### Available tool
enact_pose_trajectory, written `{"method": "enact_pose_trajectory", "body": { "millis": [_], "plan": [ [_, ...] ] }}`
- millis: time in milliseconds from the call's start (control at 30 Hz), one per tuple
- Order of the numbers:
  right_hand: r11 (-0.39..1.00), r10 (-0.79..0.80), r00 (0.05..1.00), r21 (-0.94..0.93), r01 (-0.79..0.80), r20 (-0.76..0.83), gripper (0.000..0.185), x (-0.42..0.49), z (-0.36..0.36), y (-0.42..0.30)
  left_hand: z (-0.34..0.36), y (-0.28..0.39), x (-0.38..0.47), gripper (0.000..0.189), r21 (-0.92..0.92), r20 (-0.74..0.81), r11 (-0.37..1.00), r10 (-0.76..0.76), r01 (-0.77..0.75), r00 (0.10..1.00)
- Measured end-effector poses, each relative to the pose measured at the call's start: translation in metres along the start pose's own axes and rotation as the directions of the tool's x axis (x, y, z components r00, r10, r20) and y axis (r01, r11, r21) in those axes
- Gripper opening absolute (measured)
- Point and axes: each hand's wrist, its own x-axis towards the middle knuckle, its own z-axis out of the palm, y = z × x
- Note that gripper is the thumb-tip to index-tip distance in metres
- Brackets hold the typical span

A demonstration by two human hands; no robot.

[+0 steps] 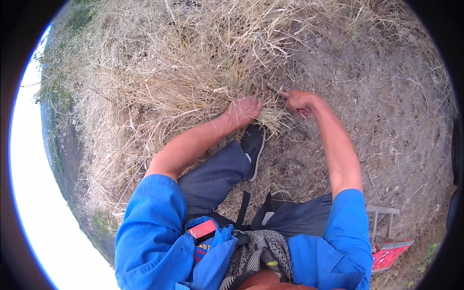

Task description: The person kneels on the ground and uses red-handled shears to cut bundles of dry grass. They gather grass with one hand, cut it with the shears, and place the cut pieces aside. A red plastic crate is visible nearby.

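My left hand (244,108) is closed around a bundle of dry straw-coloured grass (181,94). The stalks fan out to the left, and their short ends (274,121) stick out to the right of my fist, above the dark shoe (252,145). Just right of the bundle, my right hand (301,103) is curled with its fingers bent. It seems to grip a slim hand tool (283,94), whose pale tip shows beside the thumb. A thin dark line runs from there into the grass; its shape is too hidden to tell.
Tall dry grass (224,32) stands ahead and to the left. Short stubble and bare soil (384,119) cover the right side. A small metal-framed stool with a red seat (391,255) lies tipped at lower right. A red box (202,229) sits in the blue shirt's pocket.
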Motion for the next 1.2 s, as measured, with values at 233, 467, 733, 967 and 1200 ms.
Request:
{"method": "enact_pose_trajectory", "body": {
  "millis": [233, 467, 733, 967, 1200],
  "plan": [
    [0.994, -0.062, 0.997, -0.098, 0.056, -0.052, 0.066, 0.011, -0.001, -0.027, -0.001, -0.004, 0.000, 0.030, 0.084, -0.131, 0.996, 0.048, -0.037, 0.990],
    [0.998, -0.064, 0.991, -0.029, 0.061, -0.119, 0.046, 0.000, 0.003, 0.003, 0.002, -0.006, -0.003, 0.029, 0.013, -0.063, 0.999, 0.049, -0.048, 0.997],
    [0.986, 0.079, 0.997, -0.147, -0.079, -0.004, 0.059, -0.001, -0.005, 0.006, 0.000, -0.005, -0.004, 0.034, 0.008, -0.036, 0.998, 0.059, -0.058, 0.998],
    [0.957, -0.115, 0.993, -0.268, 0.108, -0.013, 0.060, 0.017, 0.005, -0.034, -0.003, -0.005, -0.004, 0.034, 0.003, -0.033, 0.999, 0.054, -0.054, 0.998],
    [0.971, -0.164, 0.985, -0.187, 0.150, -0.061, 0.058, 0.013, 0.002, -0.017, -0.003, -0.004, -0.003, 0.029, 0.003, -0.056, 0.998, 0.068, -0.068, 0.996]
  ]
}}
